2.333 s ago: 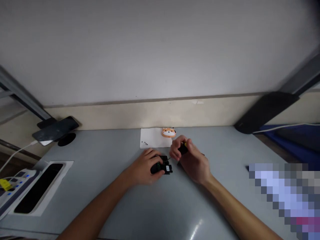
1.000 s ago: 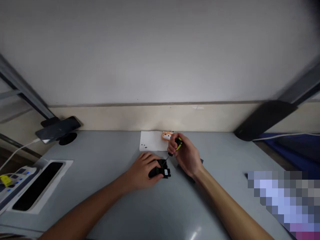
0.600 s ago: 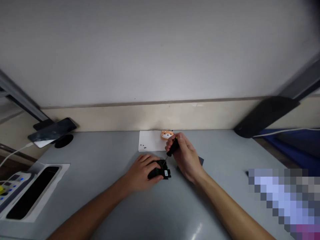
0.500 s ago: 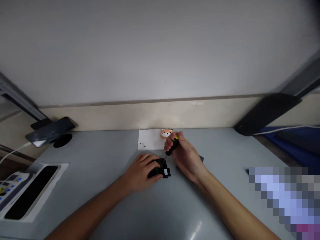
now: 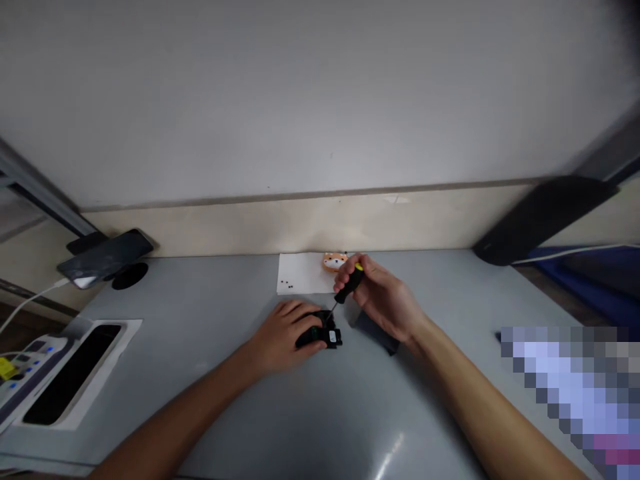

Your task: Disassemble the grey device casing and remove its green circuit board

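Note:
On the grey table a small black device (image 5: pixel 333 337) with a white label lies with parts of its inside showing; its exact kind I cannot make out. My left hand (image 5: pixel 287 337) is wrapped over its left side and presses it to the table, covering much of it. In my right hand (image 5: pixel 383 293) is a black screwdriver (image 5: pixel 349 285) with a yellow end, gripped by the handle and tilted. Its thin shaft runs down to the device's upper part. Beneath my right hand lies a flat dark piece (image 5: pixel 377 333), partly hidden.
A white sheet (image 5: pixel 305 270) with several tiny dark screws and an orange dog-face item (image 5: pixel 335 261) lies by the wall. Left are a phone on a stand (image 5: pixel 107 257), another phone (image 5: pixel 75 373) on white paper, and a power strip (image 5: pixel 37 373). A black cylindrical object (image 5: pixel 540 223) stands right.
The screwdriver's yellow end shows more now as my right hand has turned and shifted slightly right. More of the flat dark piece is visible. My left hand stays on the device.

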A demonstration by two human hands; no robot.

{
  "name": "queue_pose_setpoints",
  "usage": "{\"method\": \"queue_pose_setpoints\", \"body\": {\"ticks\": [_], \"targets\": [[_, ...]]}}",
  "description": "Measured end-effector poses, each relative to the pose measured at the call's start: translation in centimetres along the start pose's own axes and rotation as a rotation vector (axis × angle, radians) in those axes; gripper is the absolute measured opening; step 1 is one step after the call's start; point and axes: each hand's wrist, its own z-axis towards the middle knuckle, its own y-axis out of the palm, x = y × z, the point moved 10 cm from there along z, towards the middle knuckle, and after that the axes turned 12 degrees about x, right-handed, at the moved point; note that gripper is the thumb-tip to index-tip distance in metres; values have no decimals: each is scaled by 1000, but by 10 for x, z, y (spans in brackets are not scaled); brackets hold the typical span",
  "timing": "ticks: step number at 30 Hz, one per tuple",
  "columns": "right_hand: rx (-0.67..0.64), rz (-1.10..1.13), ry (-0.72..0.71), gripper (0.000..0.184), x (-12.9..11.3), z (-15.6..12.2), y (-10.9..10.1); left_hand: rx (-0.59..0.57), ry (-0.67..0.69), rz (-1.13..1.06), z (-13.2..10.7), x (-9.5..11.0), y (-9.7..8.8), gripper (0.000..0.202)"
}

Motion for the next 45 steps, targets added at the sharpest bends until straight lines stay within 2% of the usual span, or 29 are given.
{"method": "queue_pose_setpoints", "body": {"ticks": [2, 5, 8, 11, 17, 22, 26, 34, 45], "targets": [[-2, 6, -9, 31, 1, 0, 2, 5, 1, 4, 0, -1, 0, 24], [62, 76, -41, 32, 5, 0, 0, 7, 6, 0, 0, -1, 0, 25], [78, 95, -77, 20, 6, -2, 1, -2, 4, -5, 0, -1, 1, 25], [36, 65, -79, 13, 5, -4, 3, -6, -5, -5, 0, -1, 0, 24], [6, 109, 18, 26, 11, -2, 2, 6, -4, 3, -1, 0, -1, 25], [77, 177, -25, 30, 11, -4, 0, 3, 3, -1, -1, 1, -1, 26], [52, 249, -47, 36, 8, -10, 8, -8, -5, 4, -1, 1, 0, 26], [19, 274, 5, 33, 10, -12, 14, -35, -33, -2, -1, -1, 1, 26], [33, 305, 30, 33, 13, -13, 15, -30, -76, -23, 0, -1, -3, 44]]}}
